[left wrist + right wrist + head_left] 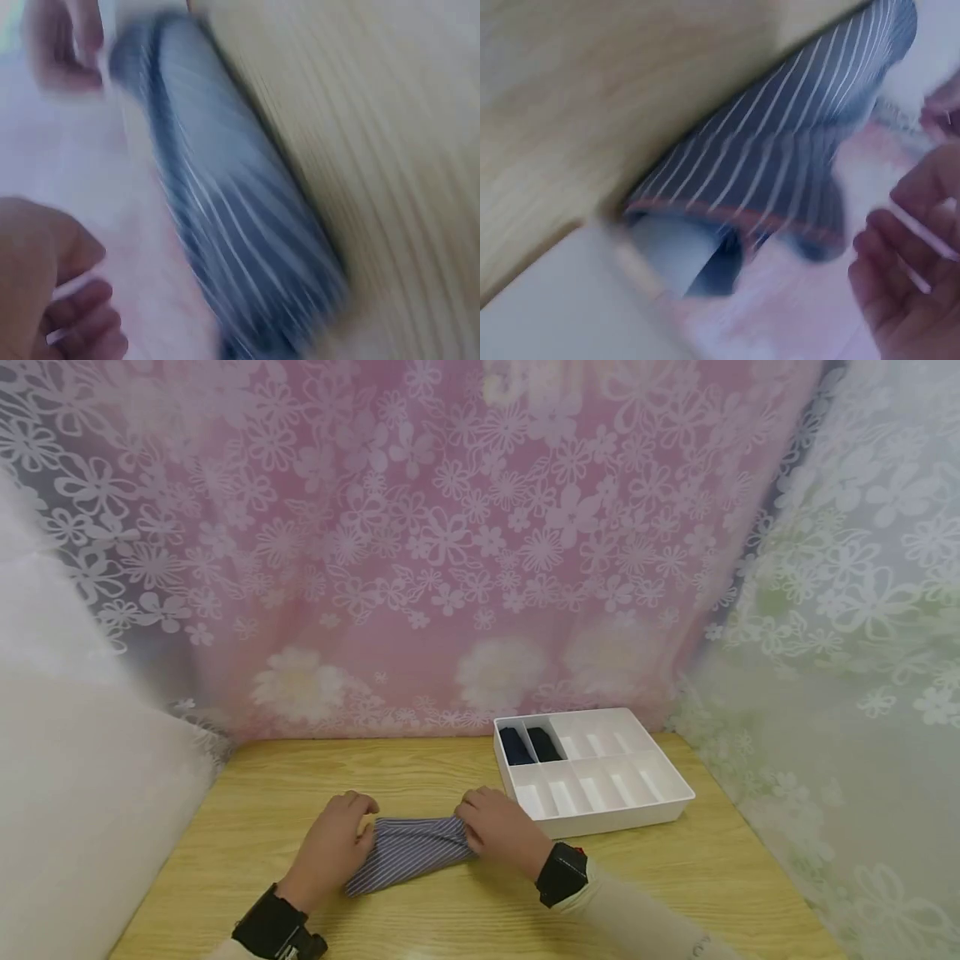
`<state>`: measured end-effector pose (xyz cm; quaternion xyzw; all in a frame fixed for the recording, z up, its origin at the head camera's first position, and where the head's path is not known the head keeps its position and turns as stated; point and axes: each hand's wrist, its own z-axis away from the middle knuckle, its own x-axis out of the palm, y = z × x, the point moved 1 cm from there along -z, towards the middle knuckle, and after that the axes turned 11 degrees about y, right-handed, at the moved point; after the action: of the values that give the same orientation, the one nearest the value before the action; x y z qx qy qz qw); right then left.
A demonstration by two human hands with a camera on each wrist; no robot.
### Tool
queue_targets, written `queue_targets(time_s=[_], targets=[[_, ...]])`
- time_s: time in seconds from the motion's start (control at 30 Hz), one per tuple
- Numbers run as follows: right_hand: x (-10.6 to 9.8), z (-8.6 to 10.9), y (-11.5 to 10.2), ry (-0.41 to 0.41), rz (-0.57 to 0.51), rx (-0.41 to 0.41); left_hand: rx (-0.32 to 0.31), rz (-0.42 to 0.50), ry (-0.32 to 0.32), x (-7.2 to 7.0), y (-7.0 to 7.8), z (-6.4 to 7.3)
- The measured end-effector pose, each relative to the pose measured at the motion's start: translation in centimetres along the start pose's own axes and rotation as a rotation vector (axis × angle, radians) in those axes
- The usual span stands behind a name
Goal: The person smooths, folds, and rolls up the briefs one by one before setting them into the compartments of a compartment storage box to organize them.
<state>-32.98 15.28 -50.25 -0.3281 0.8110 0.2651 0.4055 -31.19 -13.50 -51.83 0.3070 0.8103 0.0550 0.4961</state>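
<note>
A folded cloth (411, 852), blue-grey with thin white stripes, lies across the wooden table between the two hands. Its reddish-brown edge shows in the right wrist view, where the cloth (765, 150) bulges open at that end. My left hand (336, 847) is at the cloth's left end; in the left wrist view this hand (52, 270) has loosely bent fingers and a gap to the fabric. At the other end my right hand (504, 831) overlaps the cloth from above. The right wrist view has this hand (915, 255) beside the edge, fingers loosely bent, pinching nothing visible.
Behind the right hand stands a white divided box (622, 821) with two rows of compartments. Two dark folded items, a navy one (515, 747) and a black one (543, 744), sit in its back left compartments. A pink flowered curtain (450, 568) hangs at the table's back edge.
</note>
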Motion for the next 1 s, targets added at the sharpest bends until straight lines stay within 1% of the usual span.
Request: queue_targets(time_s=[0.03, 0.1, 0.17, 0.2, 0.23, 0.3, 0.4, 0.47, 0.5, 0.6, 0.67, 0.73, 0.87, 1.0], targets=[[0.1, 0.0, -0.5, -0.008, -0.011, -0.046, 0.078, -0.022, -0.002, 0.0, 1.0, 0.1], [0.1, -0.1, -1.4, -0.051, -0.027, -0.105, 0.212, -0.046, -0.041, 0.4, 2.9, 0.3], [0.3, -0.1, -2.1, -0.112, -0.025, -0.125, 0.299, -0.087, -0.099, 1.1, 4.1, 0.8], [0.4, 0.0, -2.3, -0.149, -0.022, -0.114, 0.317, -0.102, -0.131, 1.5, 4.5, 1.1], [0.6, 0.1, -2.4, -0.184, -0.009, -0.099, 0.32, -0.107, -0.16, 1.8, 4.6, 1.4], [0.8, 0.6, -2.5, -0.25, 0.014, -0.052, 0.289, -0.1, -0.213, 2.2, 4.3, 2.0], [1.2, 1.4, -2.4, -0.299, 0.04, 0.023, 0.24, -0.088, -0.259, 2.3, 3.0, 2.7], [1.3, 2.0, -2.2, -0.298, 0.047, 0.067, 0.23, -0.086, -0.276, 2.3, 1.9, 2.9], [1.3, 2.3, -2.1, -0.291, 0.045, 0.084, 0.235, -0.094, -0.275, 2.3, 1.3, 2.9], [1.3, 2.8, -1.8, -0.265, 0.053, 0.099, 0.237, -0.1, -0.271, 2.1, 0.0, 2.7], [1.2, 3.1, -1.6, -0.257, 0.052, 0.102, 0.23, -0.088, -0.271, 2.0, -0.6, 2.5], [1.1, 3.3, -1.5, -0.246, 0.033, 0.104, 0.222, -0.072, -0.282, 1.9, -1.0, 2.4], [1.0, 3.6, -1.3, -0.224, -0.019, 0.127, 0.221, -0.062, -0.305, 2.0, -1.0, 2.3], [1.3, 3.8, -1.3, -0.202, -0.016, 0.117, 0.212, -0.049, -0.316, 1.9, -0.9, 2.4]])
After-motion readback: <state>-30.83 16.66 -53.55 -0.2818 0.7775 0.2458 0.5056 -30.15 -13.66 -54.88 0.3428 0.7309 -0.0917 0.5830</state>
